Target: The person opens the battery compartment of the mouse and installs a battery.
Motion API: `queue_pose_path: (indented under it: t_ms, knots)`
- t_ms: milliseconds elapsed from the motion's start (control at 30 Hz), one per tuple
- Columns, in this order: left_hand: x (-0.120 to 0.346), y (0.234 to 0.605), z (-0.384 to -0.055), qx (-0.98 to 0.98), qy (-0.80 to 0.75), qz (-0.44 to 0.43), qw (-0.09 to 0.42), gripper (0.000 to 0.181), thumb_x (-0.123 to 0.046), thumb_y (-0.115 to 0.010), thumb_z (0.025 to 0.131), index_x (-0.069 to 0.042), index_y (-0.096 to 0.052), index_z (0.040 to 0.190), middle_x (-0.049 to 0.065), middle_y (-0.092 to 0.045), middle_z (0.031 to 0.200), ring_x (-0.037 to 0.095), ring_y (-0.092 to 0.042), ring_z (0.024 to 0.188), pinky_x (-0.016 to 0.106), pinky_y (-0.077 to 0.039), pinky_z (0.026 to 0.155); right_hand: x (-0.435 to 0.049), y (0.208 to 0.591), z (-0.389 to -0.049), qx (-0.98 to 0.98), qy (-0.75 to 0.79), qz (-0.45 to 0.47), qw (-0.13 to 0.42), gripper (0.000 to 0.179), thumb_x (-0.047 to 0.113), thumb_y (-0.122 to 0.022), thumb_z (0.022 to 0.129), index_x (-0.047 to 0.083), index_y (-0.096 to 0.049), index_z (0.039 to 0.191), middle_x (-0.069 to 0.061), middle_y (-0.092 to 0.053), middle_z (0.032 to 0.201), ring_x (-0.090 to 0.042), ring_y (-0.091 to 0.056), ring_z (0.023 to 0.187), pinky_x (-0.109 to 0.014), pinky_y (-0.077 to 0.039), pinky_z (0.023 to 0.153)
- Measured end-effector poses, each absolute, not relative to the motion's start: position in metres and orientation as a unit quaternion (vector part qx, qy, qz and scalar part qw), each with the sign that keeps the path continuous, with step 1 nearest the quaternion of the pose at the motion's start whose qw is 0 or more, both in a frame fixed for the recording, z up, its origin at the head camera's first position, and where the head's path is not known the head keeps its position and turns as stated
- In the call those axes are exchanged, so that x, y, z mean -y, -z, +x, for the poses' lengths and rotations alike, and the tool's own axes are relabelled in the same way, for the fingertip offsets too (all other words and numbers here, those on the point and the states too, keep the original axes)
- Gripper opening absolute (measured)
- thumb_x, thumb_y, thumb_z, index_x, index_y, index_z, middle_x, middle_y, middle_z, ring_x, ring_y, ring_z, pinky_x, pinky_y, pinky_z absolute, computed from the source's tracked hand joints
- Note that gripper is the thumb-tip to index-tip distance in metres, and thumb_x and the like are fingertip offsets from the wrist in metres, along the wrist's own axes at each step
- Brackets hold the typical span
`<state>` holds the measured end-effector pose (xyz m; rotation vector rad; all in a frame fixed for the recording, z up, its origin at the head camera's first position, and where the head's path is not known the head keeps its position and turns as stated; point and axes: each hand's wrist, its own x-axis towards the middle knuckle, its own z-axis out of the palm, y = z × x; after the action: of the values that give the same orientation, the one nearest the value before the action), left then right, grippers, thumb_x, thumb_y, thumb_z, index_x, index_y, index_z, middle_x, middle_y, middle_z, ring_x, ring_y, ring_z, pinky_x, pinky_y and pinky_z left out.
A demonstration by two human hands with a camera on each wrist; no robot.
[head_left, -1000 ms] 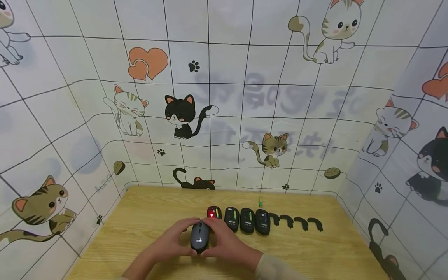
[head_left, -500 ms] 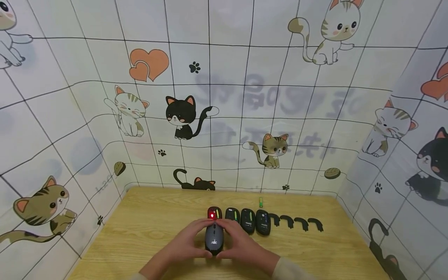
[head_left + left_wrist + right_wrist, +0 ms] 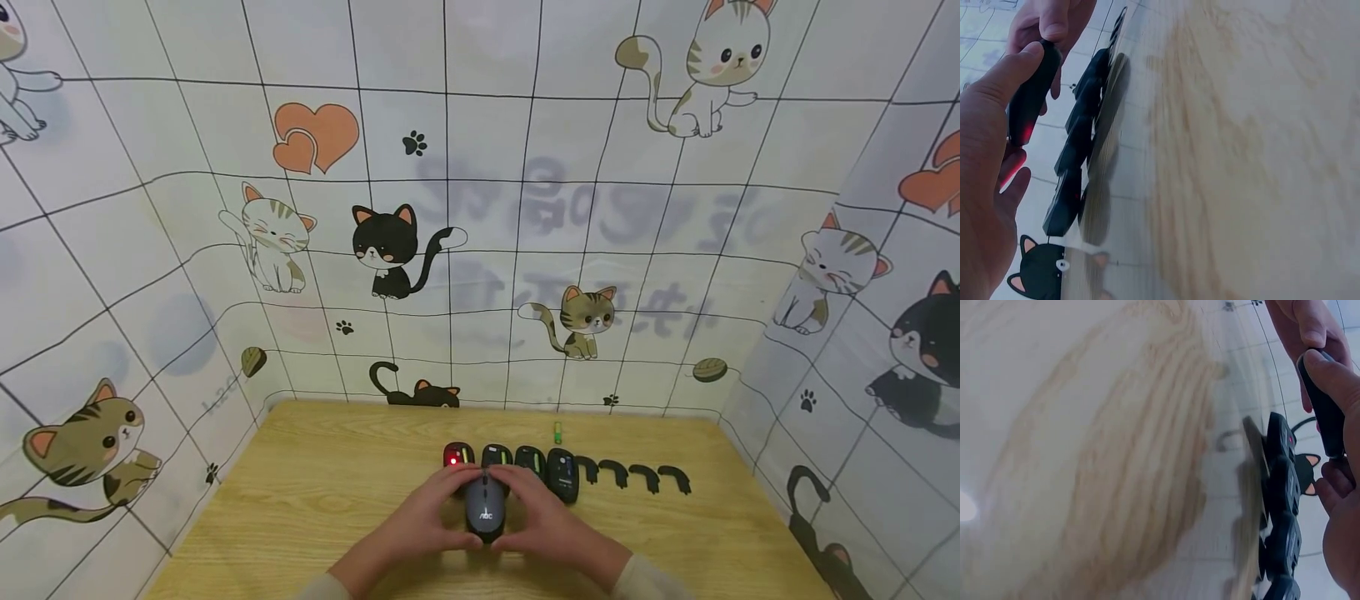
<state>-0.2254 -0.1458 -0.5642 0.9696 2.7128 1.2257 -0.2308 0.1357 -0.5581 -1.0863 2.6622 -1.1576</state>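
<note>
A dark grey computer mouse (image 3: 485, 510), its logo facing up, is gripped between my two hands. On its left side my left hand (image 3: 429, 518) curls its thumb at the near end and its fingers toward the far end. My right hand (image 3: 542, 518) holds the other side the same way. Both wrist views show the mouse (image 3: 1034, 94) raised off the table, and a red glow appears near its lower end in the left wrist view. Just beyond lie several black mice in a row, including a red-lit mouse (image 3: 458, 455), partly hidden by my hands.
Several curved black covers (image 3: 643, 478) lie in a line right of the row. A small green and yellow battery (image 3: 558, 432) lies behind the rightmost black mouse (image 3: 562, 476). A cat-patterned wall covering (image 3: 487, 333) borders the wooden table (image 3: 315, 450) at back and sides.
Both hands have carried the grey mouse to the right, from left of the red-lit mouse to in front of the second mouse in the row. The row itself stays put.
</note>
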Motion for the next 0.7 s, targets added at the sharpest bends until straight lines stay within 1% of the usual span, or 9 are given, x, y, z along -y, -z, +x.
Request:
queue_pose_path:
  t_ms: [133,200,400,433,533,600,633,667,700]
  knots:
    - [0.137,0.563,-0.230,-0.868,-0.381,0.320,-0.006,0.096,-0.051,-0.097,0.085,-0.023,-0.051,0.164,-0.003,-0.049,0.168,0.025,-0.048,0.154,0.052,-0.044,0.125,-0.144,0.558,-0.233,-0.860,0.376,-0.343,0.025,0.101,0.053,-0.094,0.086,0.025,-0.043,0.170,-0.001,-0.044,0.169,-0.031,-0.047,0.152,-0.050,-0.051,0.118]
    - [0.134,0.562,-0.231,-0.870,-0.375,0.321,-0.008,0.096,-0.052,-0.097,0.084,-0.023,-0.051,0.164,-0.004,-0.048,0.168,0.025,-0.048,0.153,0.050,-0.044,0.124,-0.148,0.558,-0.234,-0.860,0.379,-0.341,0.025,0.101,0.053,-0.094,0.087,0.027,-0.043,0.170,0.000,-0.044,0.169,-0.032,-0.047,0.153,-0.052,-0.049,0.120]
    - [0.126,0.561,-0.235,-0.871,-0.368,0.326,-0.008,0.095,-0.057,-0.094,0.086,-0.025,-0.050,0.165,-0.005,-0.047,0.168,0.025,-0.048,0.154,0.049,-0.046,0.124,-0.159,0.554,-0.233,-0.847,0.390,-0.362,-0.003,0.101,0.052,-0.093,0.087,0.021,-0.044,0.170,-0.005,-0.045,0.169,-0.041,-0.048,0.151,-0.068,-0.050,0.113]
    - [0.125,0.561,-0.236,-0.870,-0.368,0.329,-0.009,0.095,-0.057,-0.093,0.087,-0.025,-0.050,0.165,-0.005,-0.047,0.168,0.025,-0.048,0.154,0.049,-0.046,0.123,-0.162,0.567,-0.242,-0.840,0.391,-0.377,-0.014,0.101,0.050,-0.094,0.088,0.021,-0.042,0.171,-0.006,-0.044,0.170,-0.041,-0.045,0.153,-0.066,-0.048,0.115]
    - [0.122,0.561,-0.237,-0.865,-0.374,0.334,-0.008,0.094,-0.058,-0.092,0.088,-0.025,-0.050,0.165,-0.006,-0.047,0.168,0.024,-0.048,0.153,0.046,-0.049,0.121,-0.165,0.566,-0.242,-0.836,0.394,-0.381,-0.015,0.101,0.049,-0.093,0.089,0.023,-0.041,0.172,-0.005,-0.043,0.171,-0.042,-0.044,0.153,-0.068,-0.049,0.113]
    - [0.121,0.561,-0.238,-0.863,-0.376,0.336,-0.009,0.094,-0.058,-0.092,0.088,-0.025,-0.050,0.166,-0.005,-0.047,0.168,0.024,-0.048,0.153,0.046,-0.049,0.121,-0.166,0.565,-0.242,-0.841,0.395,-0.371,-0.004,0.102,0.051,-0.094,0.088,0.028,-0.040,0.172,-0.002,-0.041,0.172,-0.040,-0.043,0.155,-0.066,-0.048,0.115]
    - [0.121,0.561,-0.238,-0.863,-0.377,0.338,-0.010,0.094,-0.058,-0.092,0.088,-0.025,-0.049,0.166,-0.004,-0.047,0.169,0.024,-0.048,0.154,0.045,-0.049,0.120,-0.167,0.564,-0.243,-0.842,0.394,-0.368,-0.001,0.103,0.052,-0.093,0.088,0.029,-0.040,0.172,-0.002,-0.041,0.173,-0.040,-0.044,0.155,-0.067,-0.048,0.116]
    - [0.120,0.561,-0.239,-0.862,-0.377,0.339,-0.012,0.094,-0.057,-0.092,0.088,-0.025,-0.049,0.166,-0.004,-0.046,0.169,0.024,-0.048,0.154,0.045,-0.050,0.120,-0.165,0.550,-0.234,-0.849,0.395,-0.351,0.009,0.103,0.055,-0.093,0.086,0.030,-0.041,0.171,0.000,-0.042,0.172,-0.040,-0.046,0.153,-0.068,-0.050,0.113]
    - [0.119,0.560,-0.239,-0.861,-0.377,0.342,-0.015,0.094,-0.057,-0.092,0.089,-0.025,-0.049,0.166,-0.002,-0.046,0.170,0.024,-0.048,0.154,0.046,-0.050,0.120,-0.165,0.549,-0.234,-0.851,0.393,-0.348,0.011,0.103,0.055,-0.094,0.086,0.029,-0.041,0.171,0.000,-0.042,0.172,-0.039,-0.046,0.153,-0.066,-0.049,0.114]
